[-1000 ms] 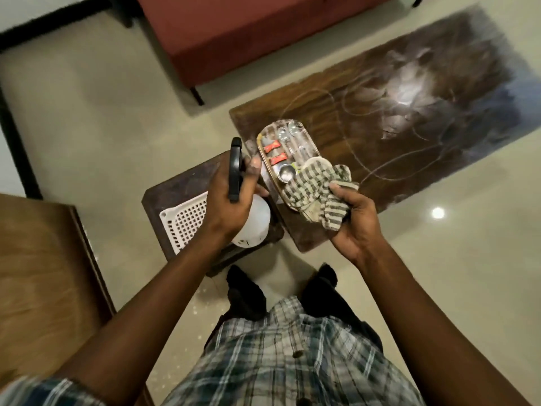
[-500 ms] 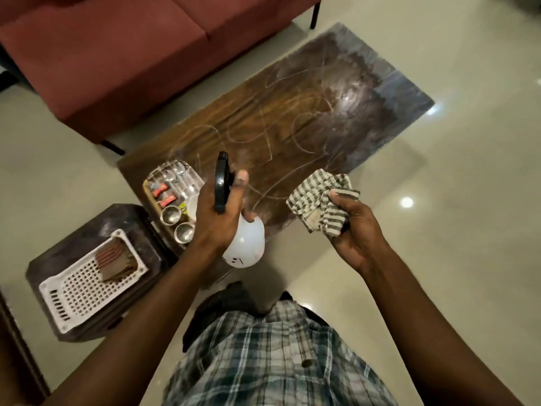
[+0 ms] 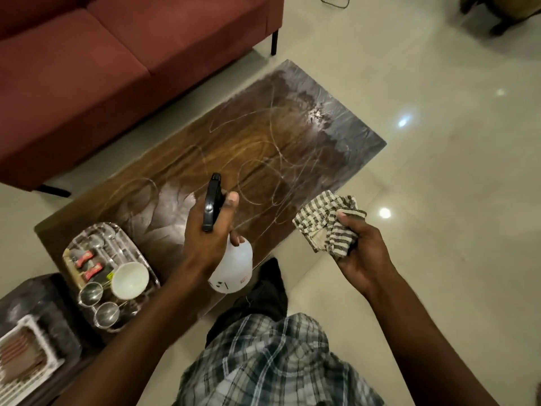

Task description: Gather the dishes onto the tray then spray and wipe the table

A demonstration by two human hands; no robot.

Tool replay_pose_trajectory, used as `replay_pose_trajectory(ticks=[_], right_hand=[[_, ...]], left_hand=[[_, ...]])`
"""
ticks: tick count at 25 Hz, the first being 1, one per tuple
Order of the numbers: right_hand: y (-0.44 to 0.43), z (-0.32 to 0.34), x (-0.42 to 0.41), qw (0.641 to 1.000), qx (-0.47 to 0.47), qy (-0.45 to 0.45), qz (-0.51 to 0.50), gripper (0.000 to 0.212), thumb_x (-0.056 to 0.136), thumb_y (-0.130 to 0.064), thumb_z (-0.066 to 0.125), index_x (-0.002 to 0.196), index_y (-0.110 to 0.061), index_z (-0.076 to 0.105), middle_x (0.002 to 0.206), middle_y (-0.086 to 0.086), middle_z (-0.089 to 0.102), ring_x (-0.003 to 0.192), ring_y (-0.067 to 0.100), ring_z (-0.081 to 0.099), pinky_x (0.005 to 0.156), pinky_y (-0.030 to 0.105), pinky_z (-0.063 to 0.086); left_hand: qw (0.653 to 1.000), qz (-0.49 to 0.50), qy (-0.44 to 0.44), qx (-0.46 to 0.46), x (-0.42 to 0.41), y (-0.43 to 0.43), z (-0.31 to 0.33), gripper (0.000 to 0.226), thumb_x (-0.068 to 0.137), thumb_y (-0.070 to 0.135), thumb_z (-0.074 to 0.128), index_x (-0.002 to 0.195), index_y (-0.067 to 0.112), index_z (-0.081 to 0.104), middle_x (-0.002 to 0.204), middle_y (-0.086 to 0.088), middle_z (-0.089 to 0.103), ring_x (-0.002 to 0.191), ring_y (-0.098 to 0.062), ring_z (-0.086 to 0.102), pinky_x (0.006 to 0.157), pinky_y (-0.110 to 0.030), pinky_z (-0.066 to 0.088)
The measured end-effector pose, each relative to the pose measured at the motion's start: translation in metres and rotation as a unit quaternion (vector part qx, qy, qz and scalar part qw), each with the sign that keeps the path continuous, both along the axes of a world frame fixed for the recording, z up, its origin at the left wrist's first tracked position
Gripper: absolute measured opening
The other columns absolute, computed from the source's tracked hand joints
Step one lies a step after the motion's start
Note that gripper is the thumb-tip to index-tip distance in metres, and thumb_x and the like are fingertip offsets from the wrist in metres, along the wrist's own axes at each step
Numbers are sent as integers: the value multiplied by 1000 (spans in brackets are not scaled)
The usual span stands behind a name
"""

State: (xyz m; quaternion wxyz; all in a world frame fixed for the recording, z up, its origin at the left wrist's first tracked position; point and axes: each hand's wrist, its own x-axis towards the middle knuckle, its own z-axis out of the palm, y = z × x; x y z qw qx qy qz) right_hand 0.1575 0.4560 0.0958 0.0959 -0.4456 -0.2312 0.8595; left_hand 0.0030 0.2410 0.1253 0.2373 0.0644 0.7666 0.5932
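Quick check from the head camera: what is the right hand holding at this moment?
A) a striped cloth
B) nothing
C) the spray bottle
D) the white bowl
A: the right hand grips a bunched striped cloth beside the table's near edge, while the left hand holds the spray bottle over the table.

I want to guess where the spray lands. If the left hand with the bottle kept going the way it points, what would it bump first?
Probably the table. The left hand aims the bottle up the picture over its bare top; depth is unclear.
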Motion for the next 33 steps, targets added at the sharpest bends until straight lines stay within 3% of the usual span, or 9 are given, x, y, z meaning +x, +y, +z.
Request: replay_pose_trajectory(ticks=[8, 13, 15, 18, 21, 23, 25, 28, 33], right_hand=[[148, -7, -65, 1000, 11, 7, 22, 19, 101, -8, 54, 88, -21, 51, 68, -8, 13, 44, 4, 23, 38, 21, 22], [240, -17, -108, 997, -29, -7, 73, 34, 103, -8, 53, 74, -23, 43, 62, -9, 14, 43, 4, 22, 39, 21, 20], [279, -15, -128, 993, -39, -17, 114, 32, 98, -7, 55, 73, -22, 43, 56, -10, 21, 42, 3, 23, 40, 21, 19], [334, -19, -158, 983, -39, -24, 177, 26, 101, -4, 52, 78, -16, 54, 51, -10, 38, 40, 2, 32, 39, 20, 23], [370, -23, -195, 970, 17, -42, 240, 26, 107, 1, 46, 89, -12, 59, 53, -9, 47, 41, 2, 41, 38, 17, 31], [391, -33, -225, 956, 69, -48, 280, 20, 106, 2, 50, 101, -6, 68, 68, 2, 70, 54, 10, 61, 46, 22, 48], [412, -52, -254, 940, 116, -52, 315, 25, 102, -3, 61, 122, -8, 75, 101, 17, 74, 79, 26, 66, 69, 33, 53], [434, -81, -291, 913, 202, -102, 338, 30, 103, -7, 64, 128, -21, 74, 114, 10, 81, 101, 34, 78, 91, 49, 59], [466, -155, -337, 900, 244, -119, 340, 31, 104, -16, 68, 131, -29, 73, 119, -2, 82, 105, 21, 80, 88, 42, 64]], left_hand=[[1000, -3, -11, -24, -59, 149, 5, 34, 106, 39, 60, 104, 6, 68, 64, -35, 61, 63, -44, 69, 61, -7, 50], [997, 55, 8, -52, -84, 227, 3, 44, 101, 47, 61, 102, 4, 68, 64, -35, 63, 48, -14, 65, 61, -4, 47], [992, 104, 10, -64, -89, 257, 1, 52, 98, 60, 63, 106, 9, 69, 60, -28, 65, 47, -12, 65, 67, -14, 52], [988, 146, 2, -55, -95, 300, -5, 33, 93, 64, 61, 100, 32, 68, 65, -15, 68, 47, -18, 65, 71, -36, 59], [983, 179, -12, -42, -101, 330, -12, 39, 98, 57, 64, 105, 20, 68, 66, -14, 67, 47, -20, 63, 69, -27, 59], [981, 189, -30, -39, -114, 353, -19, 39, 99, 55, 63, 101, 17, 66, 61, -16, 64, 46, -16, 61, 66, -20, 55], [979, 197, -46, -39, -136, 377, -30, 34, 95, 51, 61, 96, 17, 65, 53, -9, 61, 44, -14, 59, 61, -15, 53], [981, 179, -56, -55, -177, 409, -59, 39, 96, 55, 63, 98, 17, 66, 50, -6, 61, 43, -19, 63, 65, -23, 58], [985, 141, -58, -84, -261, 467, -136, 32, 99, 56, 64, 103, 25, 69, 53, -14, 63, 43, -21, 65, 69, -49, 64]])
